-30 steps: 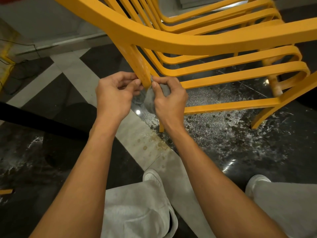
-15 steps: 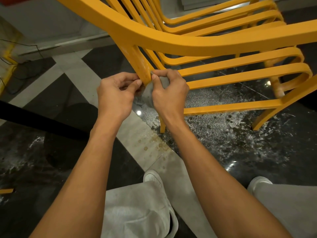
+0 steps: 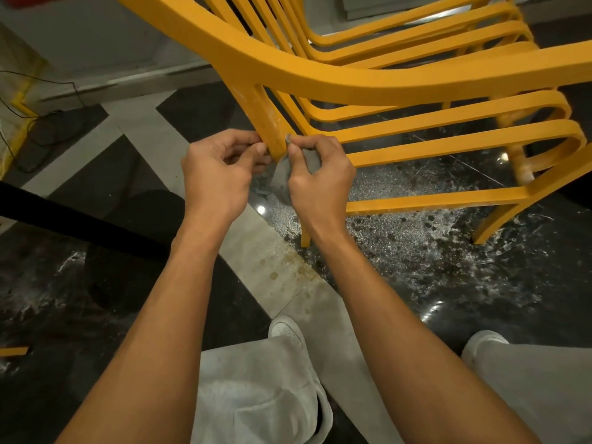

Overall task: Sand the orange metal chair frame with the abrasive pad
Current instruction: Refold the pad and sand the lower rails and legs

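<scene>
The orange metal chair frame (image 3: 352,81) fills the upper half of the view, with curved slats and a leg running down between my hands. Pale scuffed patches show on that leg. A grey abrasive pad (image 3: 283,177) wraps around the back of the leg. My left hand (image 3: 217,174) pinches one end of the pad on the leg's left side. My right hand (image 3: 317,181) pinches the other end on the right side, with grey material bunched in its fingers. Most of the pad is hidden behind the leg and my fingers.
The floor is dark marble with pale stripes (image 3: 262,251), dusted with white powder (image 3: 416,245) under the chair. A black cable (image 3: 48,123) and a yellow edge lie at far left. My grey-trousered knees and white shoes (image 3: 285,331) are below. A dark bar (image 3: 80,219) crosses at left.
Both hands have slid slightly up the chair leg with the pad, from below the slat junction to closer under it.
</scene>
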`<act>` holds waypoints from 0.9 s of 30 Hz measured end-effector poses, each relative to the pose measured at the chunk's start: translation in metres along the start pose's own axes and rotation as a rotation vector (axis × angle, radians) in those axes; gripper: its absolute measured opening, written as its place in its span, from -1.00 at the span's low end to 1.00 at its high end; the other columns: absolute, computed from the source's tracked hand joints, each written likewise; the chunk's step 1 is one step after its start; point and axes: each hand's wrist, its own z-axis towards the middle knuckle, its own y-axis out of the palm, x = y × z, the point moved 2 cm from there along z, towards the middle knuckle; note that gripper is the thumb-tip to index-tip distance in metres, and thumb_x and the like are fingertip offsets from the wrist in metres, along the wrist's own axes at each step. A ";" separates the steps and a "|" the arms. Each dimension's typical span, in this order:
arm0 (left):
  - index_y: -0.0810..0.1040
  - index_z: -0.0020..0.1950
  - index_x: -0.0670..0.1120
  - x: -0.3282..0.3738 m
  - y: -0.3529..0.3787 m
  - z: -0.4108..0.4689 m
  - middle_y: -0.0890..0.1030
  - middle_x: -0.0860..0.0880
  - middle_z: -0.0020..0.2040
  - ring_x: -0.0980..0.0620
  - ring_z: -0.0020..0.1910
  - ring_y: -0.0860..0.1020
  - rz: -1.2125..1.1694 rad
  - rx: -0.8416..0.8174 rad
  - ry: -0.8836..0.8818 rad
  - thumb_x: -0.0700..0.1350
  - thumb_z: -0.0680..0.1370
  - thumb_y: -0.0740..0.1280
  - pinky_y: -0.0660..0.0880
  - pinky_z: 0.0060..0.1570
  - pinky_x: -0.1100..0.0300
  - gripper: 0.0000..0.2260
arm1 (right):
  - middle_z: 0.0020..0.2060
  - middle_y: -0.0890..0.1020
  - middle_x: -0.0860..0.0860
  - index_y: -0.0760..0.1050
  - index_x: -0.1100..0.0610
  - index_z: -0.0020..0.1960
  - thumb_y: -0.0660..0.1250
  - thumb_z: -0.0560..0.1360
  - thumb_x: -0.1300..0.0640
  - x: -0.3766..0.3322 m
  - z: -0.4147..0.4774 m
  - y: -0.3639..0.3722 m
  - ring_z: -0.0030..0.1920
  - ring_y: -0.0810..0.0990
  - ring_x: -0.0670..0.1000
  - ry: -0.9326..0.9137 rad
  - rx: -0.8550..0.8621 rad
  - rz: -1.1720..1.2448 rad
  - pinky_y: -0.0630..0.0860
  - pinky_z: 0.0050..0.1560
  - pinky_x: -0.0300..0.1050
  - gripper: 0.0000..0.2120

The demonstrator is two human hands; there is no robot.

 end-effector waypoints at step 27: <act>0.72 0.12 -0.07 -0.002 -0.006 0.004 0.77 -0.03 -0.04 0.03 -0.04 0.76 -0.114 0.021 0.109 -0.19 0.65 0.44 0.70 0.03 0.10 -0.91 | -0.01 0.66 0.00 0.71 0.15 0.05 0.46 0.55 0.23 -0.014 0.005 -0.001 0.05 0.63 -0.16 -0.015 -0.021 0.079 0.59 0.15 -0.07 -0.90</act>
